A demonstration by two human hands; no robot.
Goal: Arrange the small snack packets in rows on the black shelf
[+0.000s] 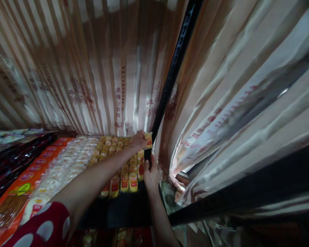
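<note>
My left hand (pixel 138 140) reaches to the far right corner of the shelf, its fingers closed on a small yellow wrapped snack cake (pixel 148 141) with a red and orange label. Closer to me, my right hand (pixel 151 175) is at the shelf's right edge, thumb and fingers apart with dark shelf surface showing between them. No item shows in it. Left of it stand rows of the same yellow snack cakes (pixel 124 180), partly covered by my left forearm. The picture is dim and the fingers are somewhat blurred.
White wrapped packs (pixel 72 156), an orange snack bag (pixel 38 164) and dark shiny packs (pixel 12 164) fill the shelf's left side. A black post (pixel 173 68) rises at the right corner. Printed, pleated curtains (pixel 128 85) hang behind and to the right. More packs lie below the black shelf front (pixel 118 211).
</note>
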